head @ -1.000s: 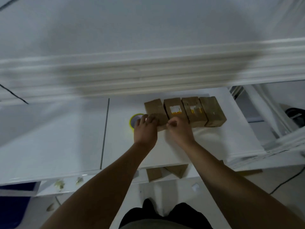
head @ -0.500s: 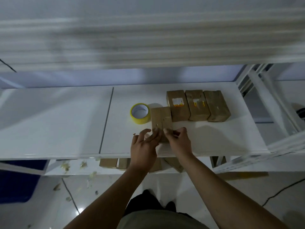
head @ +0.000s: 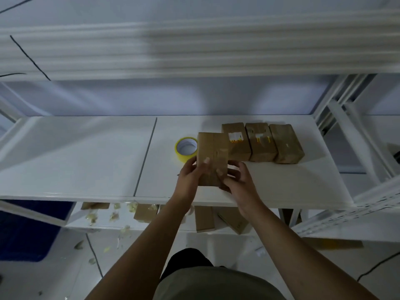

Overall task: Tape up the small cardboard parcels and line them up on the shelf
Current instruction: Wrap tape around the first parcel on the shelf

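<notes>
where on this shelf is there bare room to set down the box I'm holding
Free: the shelf left of the seam, and the front strip right of your hands, below the three lined-up parcels. Crowded: between the tape roll and that row, where both hands grip the held parcel.

No text can be read anywhere; the leftmost parcel in the row (head: 236,141) carries a white-and-orange label (head: 235,137), too blurred to read; the middle parcel (head: 260,142) shows torn white and yellow label scraps (head: 260,137), likewise illegible.
</notes>
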The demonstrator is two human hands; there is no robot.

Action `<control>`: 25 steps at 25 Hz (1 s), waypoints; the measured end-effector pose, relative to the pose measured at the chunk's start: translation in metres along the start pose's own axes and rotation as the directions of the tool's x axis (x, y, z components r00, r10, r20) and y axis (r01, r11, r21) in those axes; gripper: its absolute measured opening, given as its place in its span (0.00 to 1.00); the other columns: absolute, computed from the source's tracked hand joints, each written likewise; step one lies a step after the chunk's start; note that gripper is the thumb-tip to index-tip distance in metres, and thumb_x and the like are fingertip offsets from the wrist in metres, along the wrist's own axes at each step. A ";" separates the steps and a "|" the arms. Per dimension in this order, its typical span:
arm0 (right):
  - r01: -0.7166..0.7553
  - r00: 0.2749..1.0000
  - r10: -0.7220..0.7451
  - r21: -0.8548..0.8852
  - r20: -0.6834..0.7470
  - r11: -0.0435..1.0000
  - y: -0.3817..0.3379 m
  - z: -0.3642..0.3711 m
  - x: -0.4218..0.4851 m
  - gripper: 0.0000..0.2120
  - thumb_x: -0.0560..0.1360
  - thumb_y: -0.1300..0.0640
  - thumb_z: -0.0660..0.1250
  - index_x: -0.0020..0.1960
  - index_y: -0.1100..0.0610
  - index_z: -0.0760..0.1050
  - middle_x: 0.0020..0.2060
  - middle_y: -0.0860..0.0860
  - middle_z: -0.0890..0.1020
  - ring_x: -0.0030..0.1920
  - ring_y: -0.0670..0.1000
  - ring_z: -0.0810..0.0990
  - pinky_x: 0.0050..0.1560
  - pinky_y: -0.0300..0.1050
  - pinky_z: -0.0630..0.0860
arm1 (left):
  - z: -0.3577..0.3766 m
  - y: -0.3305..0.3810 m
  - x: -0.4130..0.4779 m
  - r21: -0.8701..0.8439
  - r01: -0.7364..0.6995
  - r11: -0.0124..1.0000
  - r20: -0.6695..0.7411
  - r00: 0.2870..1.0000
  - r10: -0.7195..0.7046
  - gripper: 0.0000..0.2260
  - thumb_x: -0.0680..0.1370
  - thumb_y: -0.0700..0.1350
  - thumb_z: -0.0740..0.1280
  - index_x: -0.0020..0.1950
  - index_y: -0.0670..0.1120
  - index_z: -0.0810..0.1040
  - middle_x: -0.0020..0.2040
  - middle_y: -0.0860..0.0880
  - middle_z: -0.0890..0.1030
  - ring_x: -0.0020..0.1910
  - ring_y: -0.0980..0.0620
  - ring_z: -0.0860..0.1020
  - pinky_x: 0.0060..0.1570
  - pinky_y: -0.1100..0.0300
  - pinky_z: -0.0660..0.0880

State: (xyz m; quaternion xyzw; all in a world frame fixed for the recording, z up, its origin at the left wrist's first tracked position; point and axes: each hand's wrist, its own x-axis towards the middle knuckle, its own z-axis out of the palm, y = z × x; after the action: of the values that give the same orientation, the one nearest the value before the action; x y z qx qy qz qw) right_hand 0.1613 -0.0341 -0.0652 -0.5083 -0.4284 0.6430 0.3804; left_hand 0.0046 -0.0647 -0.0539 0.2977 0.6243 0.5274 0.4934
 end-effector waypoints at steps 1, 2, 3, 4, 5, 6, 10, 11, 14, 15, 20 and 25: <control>0.006 1.000 -0.007 0.001 0.018 1.000 -0.002 -0.001 -0.002 0.21 0.78 0.56 0.75 0.69 0.50 0.73 0.57 0.53 0.85 0.54 0.50 0.87 0.50 0.43 0.83 | 0.001 0.002 0.000 0.030 -0.023 0.999 0.031 0.999 0.022 0.19 0.81 0.54 0.72 0.71 0.50 0.79 0.58 0.49 0.87 0.56 0.50 0.86 0.58 0.51 0.82; 0.007 1.000 -0.007 -0.007 0.027 1.000 -0.003 -0.002 -0.004 0.22 0.79 0.55 0.75 0.70 0.49 0.73 0.57 0.52 0.86 0.54 0.49 0.87 0.50 0.43 0.82 | 0.002 0.001 -0.002 0.031 -0.048 0.998 0.039 0.998 0.047 0.20 0.80 0.55 0.74 0.70 0.50 0.80 0.57 0.49 0.88 0.56 0.50 0.87 0.56 0.52 0.83; 0.006 1.000 -0.006 -0.013 0.029 1.000 -0.005 -0.003 -0.007 0.23 0.79 0.53 0.75 0.71 0.48 0.72 0.57 0.51 0.86 0.55 0.49 0.87 0.51 0.43 0.81 | 0.002 -0.002 -0.004 -0.009 -0.047 0.999 0.042 0.998 0.047 0.21 0.78 0.55 0.75 0.68 0.49 0.81 0.56 0.48 0.88 0.56 0.49 0.87 0.55 0.53 0.83; 0.008 1.000 -0.008 -0.008 0.023 1.000 -0.007 -0.003 -0.009 0.23 0.78 0.50 0.75 0.71 0.48 0.73 0.57 0.49 0.87 0.55 0.48 0.87 0.53 0.45 0.81 | 0.002 -0.006 -0.007 -0.067 -0.025 0.997 0.056 0.998 0.029 0.21 0.76 0.54 0.75 0.68 0.49 0.81 0.56 0.48 0.89 0.55 0.48 0.87 0.53 0.53 0.84; 0.015 1.000 -0.015 0.007 0.011 1.000 -0.009 -0.004 -0.010 0.22 0.78 0.47 0.75 0.70 0.47 0.74 0.55 0.49 0.88 0.55 0.48 0.87 0.54 0.47 0.83 | 0.004 -0.009 -0.011 -0.109 0.000 0.994 0.085 0.996 0.009 0.22 0.75 0.53 0.75 0.67 0.49 0.81 0.55 0.48 0.89 0.55 0.48 0.88 0.52 0.53 0.84; 0.033 0.999 -0.033 0.015 -0.001 0.999 -0.010 -0.005 -0.010 0.20 0.78 0.45 0.75 0.68 0.47 0.77 0.53 0.48 0.89 0.53 0.48 0.88 0.54 0.48 0.84 | 0.005 -0.012 -0.015 -0.125 0.020 0.992 0.110 0.994 -0.006 0.22 0.75 0.53 0.75 0.68 0.50 0.81 0.55 0.48 0.89 0.55 0.47 0.88 0.52 0.52 0.85; 0.084 0.996 -0.085 -0.065 -0.020 0.994 -0.014 -0.006 -0.009 0.21 0.72 0.37 0.77 0.61 0.45 0.81 0.51 0.48 0.89 0.53 0.48 0.88 0.60 0.55 0.84 | 0.016 -0.016 -0.027 -0.146 0.049 0.988 0.048 0.998 -0.043 0.20 0.80 0.55 0.74 0.68 0.47 0.80 0.57 0.44 0.88 0.57 0.45 0.87 0.60 0.45 0.83; 0.086 0.996 -0.089 -0.096 -0.030 0.992 -0.013 -0.005 -0.009 0.23 0.71 0.35 0.76 0.60 0.45 0.81 0.51 0.47 0.89 0.54 0.48 0.88 0.61 0.56 0.83 | 0.018 -0.016 -0.029 -0.139 0.030 0.990 0.017 0.999 -0.028 0.19 0.81 0.54 0.72 0.67 0.46 0.81 0.57 0.44 0.88 0.57 0.45 0.87 0.61 0.44 0.83; 0.102 0.993 -0.110 -0.152 -0.043 0.983 -0.007 -0.001 -0.009 0.23 0.71 0.34 0.74 0.60 0.46 0.81 0.51 0.47 0.89 0.55 0.49 0.87 0.62 0.58 0.82 | 0.023 -0.017 -0.033 -0.096 -0.028 0.995 -0.058 0.998 0.023 0.16 0.82 0.53 0.71 0.65 0.46 0.82 0.56 0.45 0.88 0.55 0.47 0.87 0.58 0.47 0.84; 0.097 0.993 -0.105 -0.154 -0.046 0.983 -0.006 -0.001 -0.010 0.23 0.71 0.33 0.74 0.60 0.46 0.82 0.51 0.48 0.89 0.54 0.49 0.87 0.61 0.58 0.82 | 0.025 -0.018 -0.035 -0.092 -0.029 0.995 -0.075 0.997 0.022 0.15 0.83 0.54 0.70 0.65 0.46 0.83 0.55 0.46 0.88 0.55 0.48 0.87 0.56 0.50 0.85; 0.060 0.995 -0.069 -0.121 -0.071 0.991 -0.008 -0.005 -0.014 0.26 0.68 0.30 0.75 0.58 0.44 0.82 0.48 0.45 0.89 0.50 0.46 0.88 0.59 0.56 0.84 | 0.032 -0.018 -0.043 -0.136 -0.006 0.991 -0.060 0.998 -0.002 0.17 0.83 0.58 0.67 0.66 0.49 0.81 0.56 0.49 0.88 0.55 0.52 0.87 0.51 0.56 0.84; 0.063 0.996 -0.068 -0.091 -0.057 0.994 -0.003 0.002 -0.022 0.22 0.71 0.35 0.76 0.59 0.46 0.81 0.49 0.48 0.89 0.51 0.49 0.88 0.57 0.56 0.85 | 0.030 -0.023 -0.050 -0.160 -0.055 0.986 -0.106 0.994 0.038 0.11 0.84 0.54 0.68 0.64 0.51 0.81 0.56 0.49 0.87 0.56 0.50 0.87 0.52 0.53 0.85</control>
State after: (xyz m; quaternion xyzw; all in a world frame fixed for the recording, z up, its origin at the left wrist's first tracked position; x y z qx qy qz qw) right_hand 0.1636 -0.0533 -0.0547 -0.5293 -0.4615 0.5949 0.3909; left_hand 0.0529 -0.1041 -0.0595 0.2435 0.5967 0.6024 0.4709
